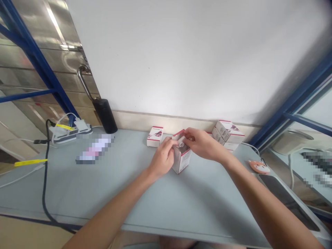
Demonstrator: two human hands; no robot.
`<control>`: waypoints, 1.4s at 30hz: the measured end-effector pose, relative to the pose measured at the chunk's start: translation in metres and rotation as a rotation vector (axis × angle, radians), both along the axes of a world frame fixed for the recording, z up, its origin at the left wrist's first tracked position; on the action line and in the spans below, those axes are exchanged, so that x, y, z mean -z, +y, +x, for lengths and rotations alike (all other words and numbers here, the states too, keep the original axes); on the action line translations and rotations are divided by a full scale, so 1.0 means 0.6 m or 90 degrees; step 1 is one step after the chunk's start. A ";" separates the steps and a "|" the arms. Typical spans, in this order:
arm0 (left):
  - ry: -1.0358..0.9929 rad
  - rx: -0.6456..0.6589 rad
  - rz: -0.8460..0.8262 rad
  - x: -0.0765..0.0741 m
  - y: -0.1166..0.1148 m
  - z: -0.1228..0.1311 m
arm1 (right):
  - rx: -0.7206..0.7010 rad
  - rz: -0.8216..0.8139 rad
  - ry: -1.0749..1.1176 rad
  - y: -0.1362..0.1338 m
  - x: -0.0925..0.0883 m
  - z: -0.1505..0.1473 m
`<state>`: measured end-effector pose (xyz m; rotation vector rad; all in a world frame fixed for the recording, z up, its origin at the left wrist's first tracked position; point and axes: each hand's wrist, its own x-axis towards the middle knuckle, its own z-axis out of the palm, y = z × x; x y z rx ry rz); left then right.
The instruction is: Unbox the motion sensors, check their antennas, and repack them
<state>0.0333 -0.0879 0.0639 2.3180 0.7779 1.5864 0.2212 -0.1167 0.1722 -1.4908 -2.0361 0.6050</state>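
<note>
Holding open box [181, 162] near rim

Apparently a workroom or small workshop, grey-topped bench [121, 186] by a white wall [171, 62], blue metal frame [49, 74] at ten and three o'clock, polished metal door [70, 64] at ten, power strip [75, 134] and cables [45, 176] at nine, stacked small cartons [235, 138] at three, dark panel [287, 199] at four.

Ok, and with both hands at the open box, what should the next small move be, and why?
Probably steady the box with the left hand before the right hand shifts the white piece at the open top. The box stands upright with both hands up at its opening, so a push there might tip it. Whether the piece is a flap, I cannot tell.
</note>
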 end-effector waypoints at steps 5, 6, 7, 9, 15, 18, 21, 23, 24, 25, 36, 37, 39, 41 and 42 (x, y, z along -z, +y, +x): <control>0.006 -0.007 0.015 0.001 -0.003 0.001 | 0.005 -0.051 0.022 0.008 -0.008 0.011; 0.008 -0.009 0.016 0.001 -0.004 0.001 | 0.010 -0.057 0.014 0.009 -0.008 0.012; 0.009 -0.009 0.016 0.002 -0.005 0.001 | 0.016 -0.063 0.004 0.009 -0.008 0.013; 0.012 -0.009 0.013 0.004 -0.005 0.001 | 0.021 -0.076 -0.005 0.010 -0.007 0.012; 0.020 -0.012 -0.004 0.008 -0.004 0.000 | 0.019 -0.002 -0.054 0.007 0.012 0.002; 0.034 -0.005 -0.012 0.005 -0.005 0.001 | 0.003 0.078 -0.092 0.002 0.019 -0.002; 0.051 0.001 -0.027 0.000 -0.008 0.002 | 0.016 0.087 -0.064 -0.003 0.017 0.000; 0.059 0.001 -0.040 -0.003 -0.009 0.002 | 0.047 0.082 -0.011 -0.004 0.017 0.002; 0.063 0.001 -0.047 -0.004 -0.010 0.002 | 0.068 0.086 0.011 -0.003 0.019 0.003; 0.069 0.003 -0.052 -0.005 -0.010 0.001 | 0.089 0.097 0.024 -0.002 0.022 0.004; 0.111 0.034 -0.107 -0.017 -0.020 0.004 | 0.048 0.301 0.001 0.007 0.093 0.026; 0.117 0.025 -0.113 -0.017 -0.021 0.003 | 0.044 0.304 0.005 0.006 0.096 0.027; 0.122 0.013 -0.119 -0.017 -0.022 0.003 | 0.034 0.310 0.019 0.005 0.100 0.028; 0.126 0.009 -0.117 -0.015 -0.023 0.002 | 0.027 0.309 0.037 0.004 0.099 0.027; 0.125 0.007 -0.113 -0.014 -0.023 0.002 | 0.031 0.299 0.047 0.003 0.098 0.026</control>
